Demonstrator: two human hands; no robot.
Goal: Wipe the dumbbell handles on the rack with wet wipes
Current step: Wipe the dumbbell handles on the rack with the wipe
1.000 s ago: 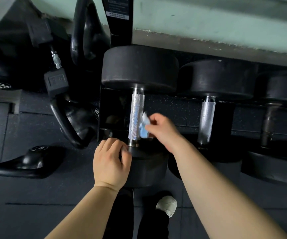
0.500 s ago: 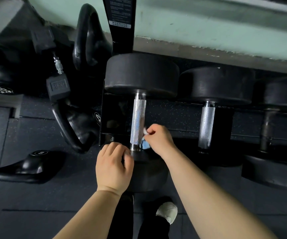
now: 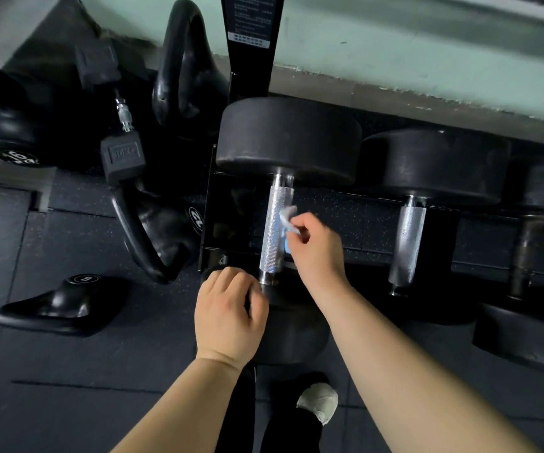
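We see the leftmost dumbbell [image 3: 288, 138] lying on the rack [image 3: 208, 223]. Its handle [image 3: 273, 243] is a bright, cross-knurled metal bar running from the far black rubber head to the near one, with smooth collars at both ends. Our right hand [image 3: 318, 246] sits just right of the handle and pinches a crumpled pale-blue wet wipe [image 3: 287, 217] between thumb and fingertips, pressing it against the handle's right side at about mid-length. Our left hand [image 3: 229, 317] is at the near end of the handle, with its fingers curled over the edge of the near head.

Half a second ago the right hand and wipe were down by the near collar; now they are up at the middle of the handle. The left hand has kept its hold.

Left of the handle, a hex weight [image 3: 123, 158] reads "10KG". A kettlebell [image 3: 166, 230] nearer the handle shows "12", and one far to the left [image 3: 12, 148] shows "16". A kettlebell lying on its side [image 3: 64, 305] bears what looks like a 5. The post [image 3: 251, 44] beyond the handle carries a label, but its print is too small to read.
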